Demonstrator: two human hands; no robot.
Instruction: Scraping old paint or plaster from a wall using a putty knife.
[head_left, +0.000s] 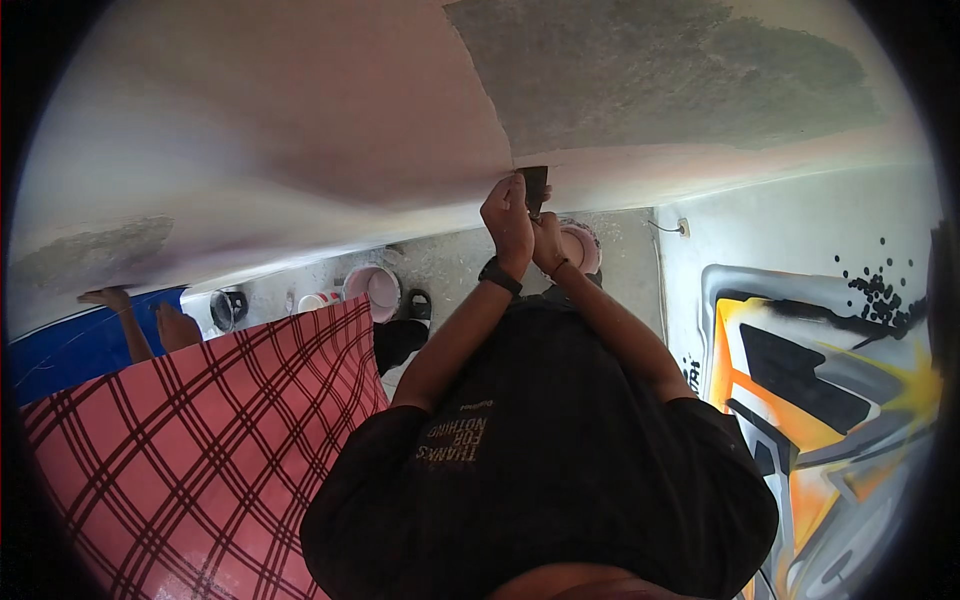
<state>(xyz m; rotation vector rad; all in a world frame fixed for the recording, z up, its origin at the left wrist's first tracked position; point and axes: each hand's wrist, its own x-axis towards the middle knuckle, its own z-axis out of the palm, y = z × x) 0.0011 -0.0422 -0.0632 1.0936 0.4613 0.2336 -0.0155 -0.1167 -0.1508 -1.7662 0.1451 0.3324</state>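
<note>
A dark, flat-bladed scraper (534, 186) is held between my two hands, close in front of the wall (360, 112). My left hand (510, 223), with a black watch at the wrist, is closed at the blade's left side; fingertips show past its right edge. My right hand (549, 237) is closed around the lower end, where the handle is mostly hidden. Above the blade, a rough grey patch (637, 82) spreads over the pale pinkish wall. Below my right hand stands a bucket (581, 247) with pinkish material inside, partly covered by my wrist.
A pink plaid sheet (225, 442) rises at my left. Beyond it another person's hand (109, 298) reaches near a blue surface (60, 345). Another bucket (379, 289) and a black sandal (420, 304) are on the floor. At right, a socket (682, 229) sits above a painted mural (810, 367).
</note>
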